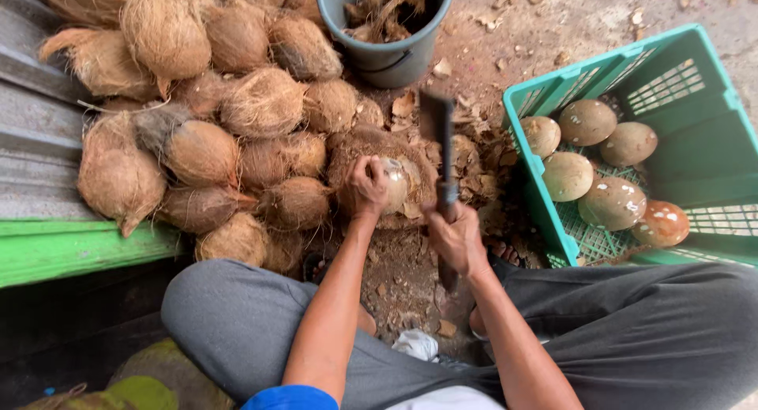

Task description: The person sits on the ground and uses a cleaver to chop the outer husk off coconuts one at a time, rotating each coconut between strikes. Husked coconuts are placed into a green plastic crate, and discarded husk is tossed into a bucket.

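Note:
My left hand (368,186) grips a partly peeled coconut (397,184) and steadies it on a husk-covered chopping block (371,146) in front of my knees. My right hand (457,238) is closed around the handle of a dark cleaver (437,123), whose blade points away from me just right of the coconut. Both forearms reach out between my grey-trousered legs.
A heap of brown husked coconuts (197,102) lies to the left against a corrugated sheet and a green board (71,248). A grey bucket (385,51) of husk scraps stands beyond. A green plastic crate (711,118) at right holds several peeled coconuts (588,122). Husk chips litter the ground.

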Available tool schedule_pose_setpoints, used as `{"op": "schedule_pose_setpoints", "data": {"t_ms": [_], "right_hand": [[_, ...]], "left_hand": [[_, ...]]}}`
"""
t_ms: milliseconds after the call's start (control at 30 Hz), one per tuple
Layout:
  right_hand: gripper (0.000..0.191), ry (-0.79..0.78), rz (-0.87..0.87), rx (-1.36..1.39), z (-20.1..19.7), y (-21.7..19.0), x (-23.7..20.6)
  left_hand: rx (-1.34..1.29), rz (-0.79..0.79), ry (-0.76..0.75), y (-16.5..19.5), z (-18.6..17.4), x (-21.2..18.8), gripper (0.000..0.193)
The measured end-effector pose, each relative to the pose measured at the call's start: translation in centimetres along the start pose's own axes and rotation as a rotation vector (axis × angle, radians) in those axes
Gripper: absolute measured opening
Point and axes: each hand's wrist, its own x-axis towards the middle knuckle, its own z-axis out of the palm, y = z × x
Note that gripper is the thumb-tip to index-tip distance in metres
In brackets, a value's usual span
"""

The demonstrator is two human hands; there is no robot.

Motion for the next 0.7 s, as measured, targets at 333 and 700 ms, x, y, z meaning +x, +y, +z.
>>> {"op": "schedule_pose_setpoints", "data": {"t_ms": [333, 700], "right_hand": [[0.038, 0.004, 0.16, -0.14, 0.3, 1.0, 0.3], [0.016, 0.025, 0.197, -0.313, 0.5, 3.7, 0.5]], "left_hand": [[0.002, 0.009, 0.003, 0.5, 0.0, 0.0, 0.045], [-0.127, 0.065, 0.079, 0.8, 0.3, -0.3, 0.044]]}}
